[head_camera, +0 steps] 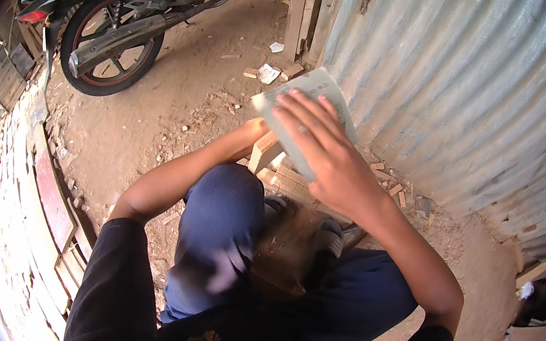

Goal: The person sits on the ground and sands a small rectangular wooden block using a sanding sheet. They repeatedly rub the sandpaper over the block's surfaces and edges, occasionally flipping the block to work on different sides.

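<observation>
My right hand (325, 146) lies spread on the back of a pale grey sheet (300, 158) that looks like sandpaper and bears printing. Beneath the sheet stands a light wooden piece (264, 151), on edge beside my left knee. My left hand (257, 128) is at the far side of that piece, its fingers mostly hidden by the sheet and the wood, so its grip cannot be made out. Below, between my knees and near my sandalled feet, sits a wooden block with a grid of grooves (293, 182).
A parked motorcycle (130, 38) stands at the upper left. A corrugated metal wall (449, 90) rises at the right, with wood offcuts (381, 173) along its foot. Boards (50, 193) lie at the left. Paper scraps (267, 73) and chips litter the dirt ground.
</observation>
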`<move>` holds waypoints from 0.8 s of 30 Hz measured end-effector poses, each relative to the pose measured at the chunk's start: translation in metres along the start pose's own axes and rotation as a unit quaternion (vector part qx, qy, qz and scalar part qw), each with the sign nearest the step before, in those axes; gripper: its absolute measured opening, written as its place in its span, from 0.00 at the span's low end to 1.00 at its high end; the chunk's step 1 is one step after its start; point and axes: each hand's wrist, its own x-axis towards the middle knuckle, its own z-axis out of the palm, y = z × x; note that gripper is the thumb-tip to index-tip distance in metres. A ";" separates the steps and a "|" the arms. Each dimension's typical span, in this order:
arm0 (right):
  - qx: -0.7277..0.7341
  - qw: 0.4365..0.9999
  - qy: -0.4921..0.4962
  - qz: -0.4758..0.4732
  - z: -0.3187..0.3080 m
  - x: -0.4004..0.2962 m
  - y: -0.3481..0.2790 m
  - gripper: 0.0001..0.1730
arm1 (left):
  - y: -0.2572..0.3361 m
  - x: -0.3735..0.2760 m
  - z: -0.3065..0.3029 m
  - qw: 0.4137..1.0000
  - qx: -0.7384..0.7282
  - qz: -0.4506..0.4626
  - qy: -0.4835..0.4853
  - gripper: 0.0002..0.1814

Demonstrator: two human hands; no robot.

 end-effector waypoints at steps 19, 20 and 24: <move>0.020 0.998 -0.032 0.051 -0.029 -0.014 0.001 0.43 | 0.000 0.007 0.007 1.000 -0.001 0.000 -0.001 0.30; 0.038 0.998 -0.053 0.010 -0.030 -0.012 -0.014 0.40 | 0.000 0.003 0.005 1.000 -0.005 0.002 0.005 0.29; -0.002 1.000 -0.029 0.012 -0.021 -0.009 0.004 0.40 | 0.001 0.003 0.006 1.000 -0.006 0.004 0.008 0.29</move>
